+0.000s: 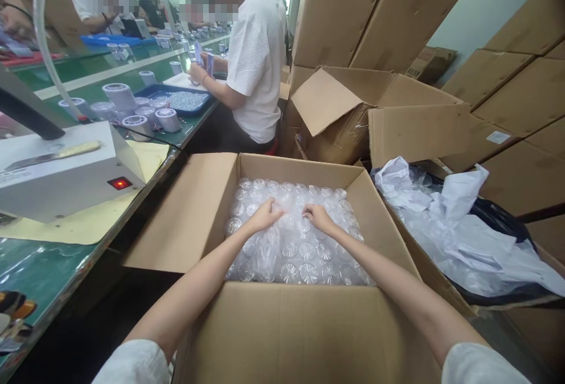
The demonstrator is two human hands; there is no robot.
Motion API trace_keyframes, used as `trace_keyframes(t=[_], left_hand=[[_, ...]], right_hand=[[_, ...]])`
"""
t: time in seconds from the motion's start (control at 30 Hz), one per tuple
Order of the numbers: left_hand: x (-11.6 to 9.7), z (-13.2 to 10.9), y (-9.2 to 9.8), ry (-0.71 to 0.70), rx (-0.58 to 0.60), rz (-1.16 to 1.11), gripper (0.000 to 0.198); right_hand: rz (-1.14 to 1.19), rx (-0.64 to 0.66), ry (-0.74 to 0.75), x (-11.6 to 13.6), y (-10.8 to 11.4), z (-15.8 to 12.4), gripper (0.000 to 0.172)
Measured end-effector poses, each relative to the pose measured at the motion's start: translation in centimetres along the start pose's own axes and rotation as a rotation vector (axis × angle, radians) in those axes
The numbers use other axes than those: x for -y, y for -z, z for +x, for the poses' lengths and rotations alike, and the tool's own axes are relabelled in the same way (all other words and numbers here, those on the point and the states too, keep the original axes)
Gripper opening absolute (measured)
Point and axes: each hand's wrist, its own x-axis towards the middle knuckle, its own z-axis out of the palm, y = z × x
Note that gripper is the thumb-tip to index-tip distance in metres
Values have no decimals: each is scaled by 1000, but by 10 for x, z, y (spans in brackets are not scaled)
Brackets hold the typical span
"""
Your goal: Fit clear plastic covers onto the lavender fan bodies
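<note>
Both my arms reach down into an open cardboard box [309,325] in front of me. It is filled with a clear plastic bag [293,249] of several small transparent round lids or jars. My left hand [265,214] and my right hand [318,216] rest close together on top of the bag near the far side, fingers curled and pinching the clear film. What lies under the film between the fingers is hard to make out.
A green workbench [39,266] on the left carries a white machine [62,172] with a red lit switch, white tape rolls [121,96] and a blue tray [183,102]. A person in a white shirt [258,60] works at it. Crumpled plastic [459,225] fills a bin at right; stacked cartons [507,90] behind.
</note>
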Motion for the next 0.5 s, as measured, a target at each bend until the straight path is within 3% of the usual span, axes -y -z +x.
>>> trace_keyframes(t=[0.1, 0.13, 0.27, 0.37, 0.5], left_hand=[[1, -4, -12, -52, 89, 2, 63], [1, -5, -15, -68, 120, -2, 63], [-2, -4, -24, -87, 187, -12, 19], [-4, -2, -20, -64, 147, -37, 21], [-5, -2, -11, -15, 81, -150, 22]], right_hand=[[23, 34, 95, 17, 9, -1, 20], [34, 46, 127, 24, 10, -1, 20], [81, 50, 190, 41, 13, 1, 17], [85, -26, 129, 27, 20, 0, 21], [9, -32, -8, -18, 28, -22, 27]])
